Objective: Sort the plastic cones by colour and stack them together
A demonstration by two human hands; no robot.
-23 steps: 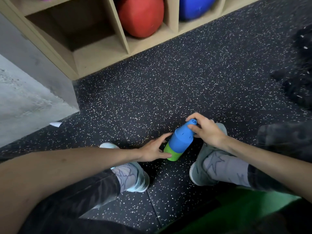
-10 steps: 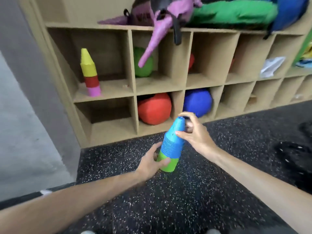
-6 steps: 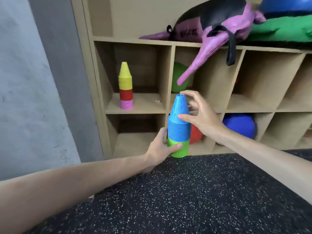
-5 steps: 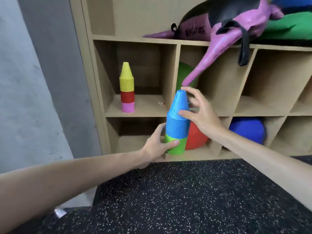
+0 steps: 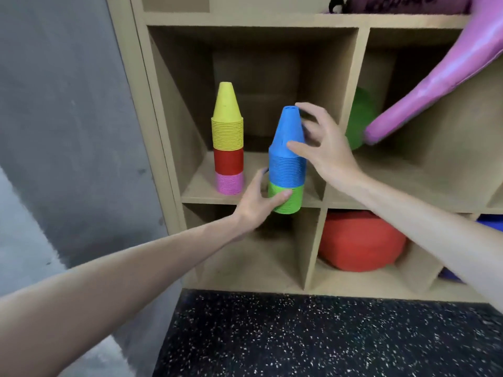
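I hold one upright stack of cones, blue cones [image 5: 287, 148] on top of green cones [image 5: 290, 198]. My left hand [image 5: 258, 204] grips the green base, thumb across its front. My right hand [image 5: 321, 151] holds the blue upper part, thumb on the front and fingers behind the tip. The stack's base is level with the front edge of a shelf compartment [image 5: 201, 193]. Inside that compartment stands a second stack [image 5: 228, 140]: yellow over red over pink cones.
The wooden cubby unit [image 5: 313, 240] fills the view. A red ball [image 5: 359, 240] lies in a lower cubby, a green ball [image 5: 359, 118] in the one to the right, a pink bag strap [image 5: 435, 85] hanging over it. Black speckled floor [image 5: 326, 336] lies below, a grey wall [image 5: 68, 131] to the left.
I lifted the blue-and-green stack from the floor up toward the shelf. It now sits at the compartment holding the yellow, red and pink stack. The view has moved closer.
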